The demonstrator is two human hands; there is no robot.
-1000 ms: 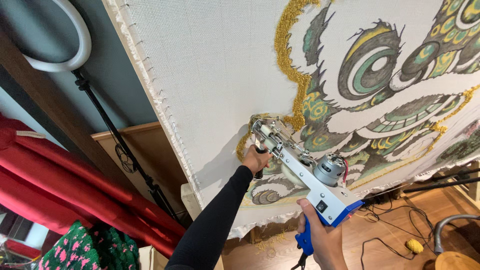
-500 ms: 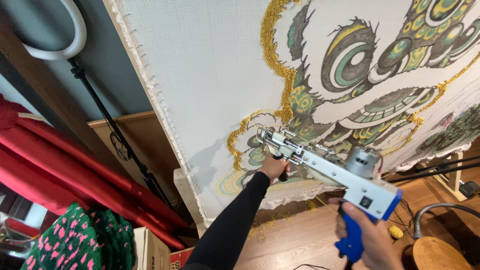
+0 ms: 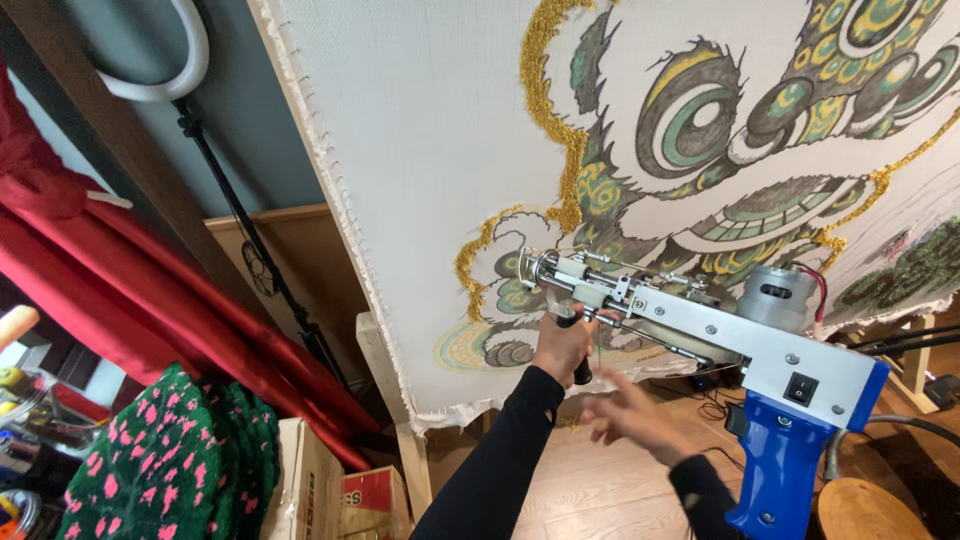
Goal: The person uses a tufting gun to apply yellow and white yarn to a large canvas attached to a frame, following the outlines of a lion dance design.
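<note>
1 hand fewer is steadying the tufting gun now: the right hand, off the blue grip, is hovering open-fingered while the left hand is still gripping the front handle.

Colours and patterns at the frame.
A white cloth is patterned in green, gold and grey; a gun is silver with a blue grip; a curtain is red.

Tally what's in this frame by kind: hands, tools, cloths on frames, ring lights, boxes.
Hands: 2, the left hand gripping the front handle and the right hand open, off the blue grip
Tufting gun: 1
Stretched cloth: 1
Ring light: 1
Cardboard boxes: 2
Total: 7
</note>
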